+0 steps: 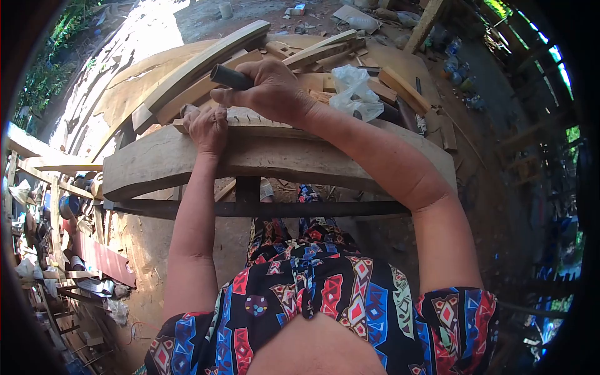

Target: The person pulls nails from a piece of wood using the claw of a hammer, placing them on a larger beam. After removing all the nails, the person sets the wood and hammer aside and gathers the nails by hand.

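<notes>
My right hand [272, 90] is closed around a dark cylindrical tool [232, 77], held just above the bench. Lower and to the left, my left hand [207, 128] rests with curled fingers at the end of a thin wooden strip [269, 129]; what its fingertips hold, if anything, is too small to tell. Several short dark upright pieces stand along that strip. The strip lies on a thick, curved wooden slab [281, 160] that runs across in front of me.
Lengths of wood [206, 65] lie across the bench beyond the slab. A clear plastic bag [356, 92] sits among them. A dark bar [312, 209] runs below the slab's near edge. Scrap and clutter lie at the left.
</notes>
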A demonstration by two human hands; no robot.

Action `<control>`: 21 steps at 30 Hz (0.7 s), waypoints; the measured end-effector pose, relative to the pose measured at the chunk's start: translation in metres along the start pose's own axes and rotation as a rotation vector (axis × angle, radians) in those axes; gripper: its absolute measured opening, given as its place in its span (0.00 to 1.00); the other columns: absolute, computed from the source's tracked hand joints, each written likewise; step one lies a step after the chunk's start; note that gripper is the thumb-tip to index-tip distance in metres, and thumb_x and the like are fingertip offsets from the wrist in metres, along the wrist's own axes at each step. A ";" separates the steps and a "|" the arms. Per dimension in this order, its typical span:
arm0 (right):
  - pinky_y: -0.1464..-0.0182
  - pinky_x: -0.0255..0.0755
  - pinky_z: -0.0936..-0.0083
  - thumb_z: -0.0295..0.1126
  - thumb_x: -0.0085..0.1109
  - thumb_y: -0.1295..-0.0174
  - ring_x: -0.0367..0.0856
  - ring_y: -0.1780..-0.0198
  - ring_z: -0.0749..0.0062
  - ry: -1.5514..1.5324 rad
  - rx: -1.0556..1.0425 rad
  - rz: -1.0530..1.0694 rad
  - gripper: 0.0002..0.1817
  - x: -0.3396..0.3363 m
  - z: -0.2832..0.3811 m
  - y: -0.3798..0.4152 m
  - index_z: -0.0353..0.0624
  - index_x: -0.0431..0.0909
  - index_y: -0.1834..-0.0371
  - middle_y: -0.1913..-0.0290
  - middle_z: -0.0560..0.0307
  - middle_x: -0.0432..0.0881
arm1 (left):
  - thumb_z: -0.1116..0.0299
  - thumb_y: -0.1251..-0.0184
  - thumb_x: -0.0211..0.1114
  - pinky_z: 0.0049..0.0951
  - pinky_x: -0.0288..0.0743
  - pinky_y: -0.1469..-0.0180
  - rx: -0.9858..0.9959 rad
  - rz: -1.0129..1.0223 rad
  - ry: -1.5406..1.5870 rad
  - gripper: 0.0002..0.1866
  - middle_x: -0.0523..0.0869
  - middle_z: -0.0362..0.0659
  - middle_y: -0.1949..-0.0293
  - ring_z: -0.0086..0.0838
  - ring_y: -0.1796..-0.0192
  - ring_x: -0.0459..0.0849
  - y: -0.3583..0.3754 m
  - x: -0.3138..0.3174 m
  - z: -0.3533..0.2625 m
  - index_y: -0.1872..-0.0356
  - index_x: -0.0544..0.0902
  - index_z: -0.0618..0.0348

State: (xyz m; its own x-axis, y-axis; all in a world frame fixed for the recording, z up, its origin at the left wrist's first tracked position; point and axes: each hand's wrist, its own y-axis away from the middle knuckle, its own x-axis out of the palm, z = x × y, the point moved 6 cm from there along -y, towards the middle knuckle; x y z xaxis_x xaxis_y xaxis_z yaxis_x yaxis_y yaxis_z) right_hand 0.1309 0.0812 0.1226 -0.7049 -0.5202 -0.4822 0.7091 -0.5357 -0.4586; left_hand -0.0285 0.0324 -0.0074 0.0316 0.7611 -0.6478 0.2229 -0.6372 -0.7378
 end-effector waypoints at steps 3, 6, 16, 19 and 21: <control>0.75 0.61 0.81 0.43 0.65 0.41 0.66 0.80 0.84 -0.301 -0.037 0.002 0.17 -0.023 -0.002 0.008 0.44 0.76 0.79 0.84 0.68 0.70 | 0.50 0.30 0.44 0.38 0.57 0.49 -0.033 0.032 0.033 0.25 0.79 0.39 0.76 0.35 0.65 0.76 -0.002 0.002 -0.001 0.81 0.81 0.49; 0.82 0.54 0.81 0.42 0.64 0.40 0.61 0.86 0.85 -0.858 0.149 -0.063 0.15 -0.115 -0.042 0.043 0.49 0.71 0.79 0.87 0.70 0.64 | 0.48 0.30 0.45 0.38 0.57 0.50 -0.088 0.073 0.002 0.26 0.79 0.39 0.77 0.35 0.65 0.76 0.000 -0.002 -0.003 0.82 0.80 0.50; 0.83 0.53 0.85 0.40 0.63 0.39 0.59 0.86 0.90 -0.358 0.027 -0.152 0.15 -0.066 -0.001 0.023 0.46 0.73 0.79 0.85 0.71 0.66 | 0.49 0.31 0.49 0.36 0.59 0.50 -0.031 0.009 0.017 0.26 0.79 0.40 0.78 0.37 0.65 0.76 -0.001 -0.001 -0.003 0.84 0.79 0.53; 0.81 0.59 0.84 0.42 0.68 0.45 0.68 0.84 0.86 -0.290 0.062 -0.105 0.17 -0.040 0.003 0.017 0.38 0.80 0.77 0.82 0.66 0.75 | 0.49 0.31 0.47 0.37 0.58 0.50 -0.007 -0.006 0.007 0.26 0.80 0.40 0.77 0.37 0.65 0.76 -0.004 0.000 -0.005 0.83 0.80 0.52; 0.81 0.59 0.84 0.42 0.68 0.45 0.67 0.84 0.86 -0.302 0.028 -0.148 0.17 -0.046 -0.003 0.019 0.39 0.80 0.78 0.83 0.67 0.75 | 0.49 0.30 0.47 0.38 0.58 0.49 -0.027 0.031 0.012 0.25 0.80 0.40 0.76 0.37 0.64 0.76 -0.005 0.002 -0.005 0.81 0.81 0.52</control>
State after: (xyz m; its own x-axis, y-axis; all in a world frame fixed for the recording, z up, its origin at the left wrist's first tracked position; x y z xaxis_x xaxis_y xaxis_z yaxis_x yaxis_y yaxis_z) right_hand 0.1773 0.0968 0.1343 -0.7769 -0.6070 -0.1674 0.6011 -0.6358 -0.4842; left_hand -0.0247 0.0381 -0.0041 0.0507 0.7429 -0.6675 0.2480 -0.6568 -0.7121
